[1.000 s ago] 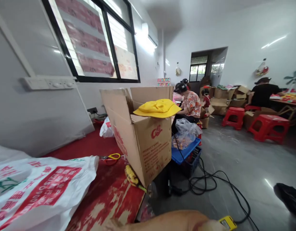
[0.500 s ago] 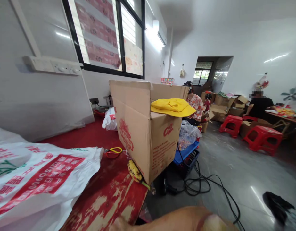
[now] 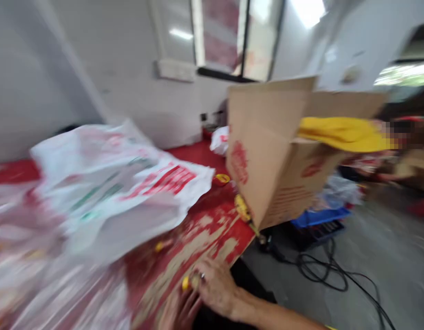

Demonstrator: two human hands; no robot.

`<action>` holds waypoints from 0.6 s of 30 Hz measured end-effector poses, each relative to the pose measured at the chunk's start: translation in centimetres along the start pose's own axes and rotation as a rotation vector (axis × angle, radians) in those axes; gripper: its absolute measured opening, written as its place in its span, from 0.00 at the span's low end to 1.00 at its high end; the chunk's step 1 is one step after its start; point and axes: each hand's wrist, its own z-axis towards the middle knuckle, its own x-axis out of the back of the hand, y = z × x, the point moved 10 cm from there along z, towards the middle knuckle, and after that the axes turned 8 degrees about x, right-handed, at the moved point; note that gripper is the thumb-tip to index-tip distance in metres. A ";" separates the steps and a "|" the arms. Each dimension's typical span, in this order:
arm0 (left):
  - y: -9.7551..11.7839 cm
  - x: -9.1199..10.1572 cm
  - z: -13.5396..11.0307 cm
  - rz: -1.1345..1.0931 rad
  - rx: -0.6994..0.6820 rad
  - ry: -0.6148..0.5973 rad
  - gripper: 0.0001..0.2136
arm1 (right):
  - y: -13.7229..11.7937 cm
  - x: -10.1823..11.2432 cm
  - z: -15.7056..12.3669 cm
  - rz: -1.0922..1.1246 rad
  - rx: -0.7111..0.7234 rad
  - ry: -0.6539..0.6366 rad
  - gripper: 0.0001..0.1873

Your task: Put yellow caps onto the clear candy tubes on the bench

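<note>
My right hand reaches in low over the worn red tabletop, its fingers curled around a small yellow-ended piece. Blur hides what kind of thing that piece is. Just left of it, my left hand comes up from the bottom edge, fingertips close to the same piece; smearing hides whether they grip it. Another small yellow-tipped piece lies on the table beside a white plastic bag with red and green print. Clear plastic packaging spreads over the near left.
A tall cardboard box stands at the table's far right, a yellow hat on its edge. A spotted banana and yellow-handled scissors lie beside it. Black cable coils on the floor near a blue crate.
The view has swung left and down, so the box now sits farther right and the clear packaging shows. Both my hands are now in view, the right one with a small yellow-ended piece.
</note>
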 end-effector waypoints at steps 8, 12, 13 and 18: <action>-0.7 5.6 0.3 -0.644 -0.036 -0.005 0.19 | -4.6 -1.3 0.2 0.193 0.393 -0.019 0.12; -0.6 6.6 0.9 -0.571 -0.035 -0.001 0.21 | -0.7 -0.5 5.3 0.060 0.285 0.118 0.14; -0.6 6.6 1.1 -0.555 -0.032 -0.020 0.21 | -0.4 -0.8 6.8 0.001 0.268 0.113 0.14; -0.4 6.3 1.4 -0.516 -0.002 -0.125 0.19 | -2.1 -5.0 12.4 -0.244 0.291 -0.072 0.14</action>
